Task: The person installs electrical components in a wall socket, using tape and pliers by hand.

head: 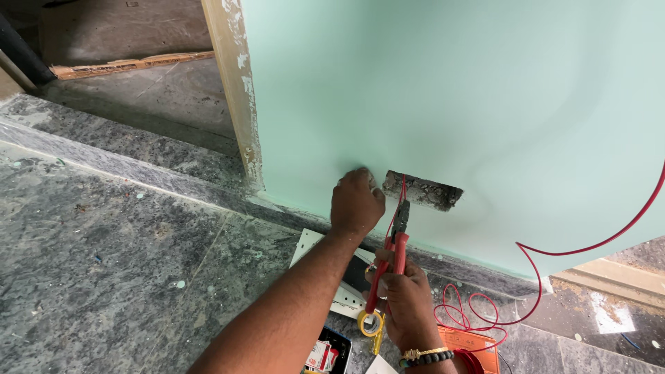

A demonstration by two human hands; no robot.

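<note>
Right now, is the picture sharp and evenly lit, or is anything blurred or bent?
Head view: soft daylight, no glare; the wall shades gently, with a faint shadow by the left hand. The pliers and right hand look sharp. The wide lens tilts the door frame.

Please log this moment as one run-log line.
left hand: on pale green wall beside rough rectangular wall hole | right hand: grips red-handled pliers on thin red wire
</note>
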